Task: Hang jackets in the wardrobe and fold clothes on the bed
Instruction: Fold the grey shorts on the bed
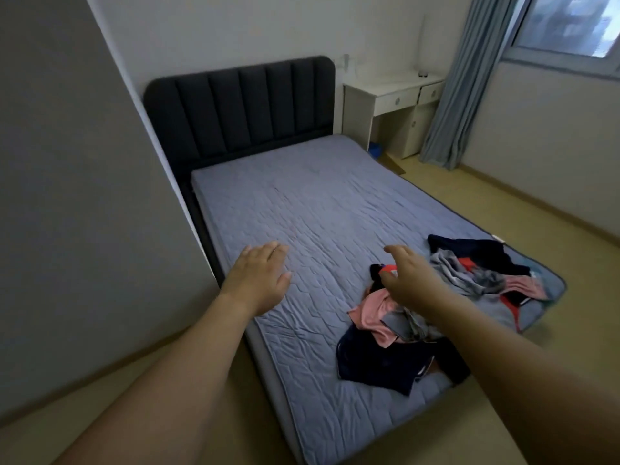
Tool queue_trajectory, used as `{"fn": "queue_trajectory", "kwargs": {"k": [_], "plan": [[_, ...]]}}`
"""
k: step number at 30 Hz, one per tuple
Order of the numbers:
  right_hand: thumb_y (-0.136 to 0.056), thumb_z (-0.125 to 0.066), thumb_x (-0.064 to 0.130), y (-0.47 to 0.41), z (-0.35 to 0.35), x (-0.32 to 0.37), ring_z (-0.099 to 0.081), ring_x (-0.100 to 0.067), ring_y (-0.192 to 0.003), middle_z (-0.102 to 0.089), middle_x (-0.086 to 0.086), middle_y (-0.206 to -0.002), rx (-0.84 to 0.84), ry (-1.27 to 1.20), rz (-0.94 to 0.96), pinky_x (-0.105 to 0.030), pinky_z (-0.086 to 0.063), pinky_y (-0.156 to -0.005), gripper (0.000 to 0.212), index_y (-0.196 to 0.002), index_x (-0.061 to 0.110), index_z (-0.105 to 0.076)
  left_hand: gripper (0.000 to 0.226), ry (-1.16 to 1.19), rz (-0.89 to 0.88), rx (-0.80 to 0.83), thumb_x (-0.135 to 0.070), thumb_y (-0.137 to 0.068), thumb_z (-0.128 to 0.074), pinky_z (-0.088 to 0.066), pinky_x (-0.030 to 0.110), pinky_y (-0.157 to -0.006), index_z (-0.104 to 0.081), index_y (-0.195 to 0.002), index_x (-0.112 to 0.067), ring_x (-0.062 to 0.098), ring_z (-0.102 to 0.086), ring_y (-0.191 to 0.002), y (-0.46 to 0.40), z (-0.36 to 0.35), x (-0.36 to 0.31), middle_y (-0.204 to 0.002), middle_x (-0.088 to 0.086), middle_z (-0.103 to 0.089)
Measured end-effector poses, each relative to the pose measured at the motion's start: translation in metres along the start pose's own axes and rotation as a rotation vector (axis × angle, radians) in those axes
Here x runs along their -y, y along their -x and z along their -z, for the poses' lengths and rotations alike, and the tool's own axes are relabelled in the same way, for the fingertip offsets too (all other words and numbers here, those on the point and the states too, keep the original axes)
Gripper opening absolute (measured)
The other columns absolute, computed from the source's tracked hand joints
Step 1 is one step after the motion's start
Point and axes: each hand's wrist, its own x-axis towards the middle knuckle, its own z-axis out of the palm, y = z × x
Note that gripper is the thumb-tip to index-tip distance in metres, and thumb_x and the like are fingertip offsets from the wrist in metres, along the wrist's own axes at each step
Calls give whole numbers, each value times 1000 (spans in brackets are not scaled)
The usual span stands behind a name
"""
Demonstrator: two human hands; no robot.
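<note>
Basically, tangle risk: grabbing one garment likely drags neighbours off the mattress (302,203) edge. Left hand (260,280) flat-fingered, empty, over bare mattress, well apart from the clothes pile (453,297). Right hand (407,273) fingers relaxed, empty, hovering over the pile's pink top (372,313).

Both forearms are bare to the frame's edge, and neither the left hand (260,276) nor the right hand (411,280) wears anything.
</note>
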Motion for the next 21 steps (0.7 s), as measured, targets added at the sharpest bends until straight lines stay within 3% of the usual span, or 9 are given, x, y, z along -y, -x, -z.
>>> {"fn": "queue_trajectory", "kwargs": {"k": [7,16,18,21], "plan": [[-95,-50,18,-63,2,-84,-37,-25,-134,-38,-10,-148,111,-2,-14,-29,-27,-105,51,-143,9,-38,53,137,266,105,-35,-99,-41,-30,39,-112,-36,-145,-9,32,-37,-135,-72,-60,-11,-151,13,-35],[-92,-46,18,-202,16,-286,-34,-26,-136,-31,-8,-152,250,25,-144,-40,-37,-105,55,-146,14,-33,48,363,288,371,-33,-98,-42,-36,37,-106,-38,-143,-15,29,-43,-130,-247,-171,-163,-147,11,-41],[-92,-47,19,-238,3,-345,-36,-26,-135,-29,-8,-154,264,34,-174,-41,-38,-104,54,-144,12,-37,43,450,373,408,-31,-97,-44,-40,35,-99,-45,-137,-15,29,-49,-123,-295,-209,-195,-140,13,-48],[-87,-48,14,-285,-27,-429,-50,-31,-116,-39,-12,-146,340,62,-230,-38,-44,-91,42,-129,6,-50,25,623,524,480,-26,-91,-50,-46,32,-87,-61,-111,-17,27,-59,-104,-357,-275,-248,-115,9,-64]]}}
